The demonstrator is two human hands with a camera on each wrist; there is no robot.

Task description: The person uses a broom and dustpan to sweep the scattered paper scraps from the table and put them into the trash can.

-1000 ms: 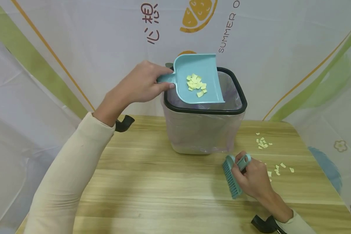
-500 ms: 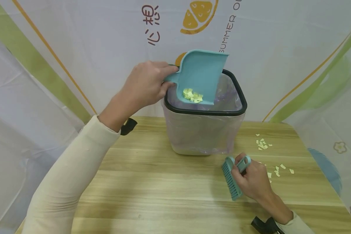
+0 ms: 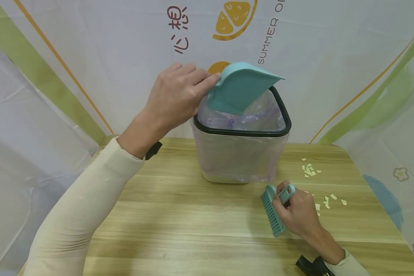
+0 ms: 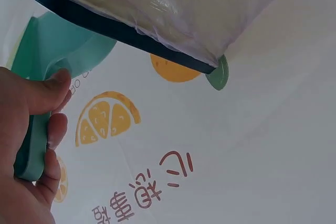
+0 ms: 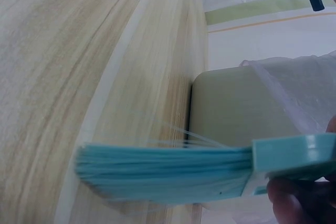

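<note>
My left hand (image 3: 179, 96) grips the handle of a light blue dustpan (image 3: 241, 90), held tilted steeply over the mouth of a trash bin (image 3: 239, 155). No paper bits show on the visible part of the pan. In the left wrist view the thumb lies along the dustpan handle (image 4: 34, 145), fingers wrapped round it. The bin has a black rim (image 3: 241, 133) and a thin purplish liner bag (image 3: 258, 119). My right hand (image 3: 300, 211) holds a blue hand brush (image 3: 274, 211) low at the table, bristles (image 5: 163, 174) facing left.
Small pale yellow paper scraps (image 3: 308, 170) lie right of the bin, with more scraps (image 3: 327, 201) beside the right hand. The wooden table (image 3: 179, 222) ends at a white printed curtain (image 3: 138, 46) behind and at both sides.
The left hand has turned the dustpan over from nearly level to steeply tilted. The yellow scraps in it slid to its lower edge, then went out of sight. The right hand stays put.
</note>
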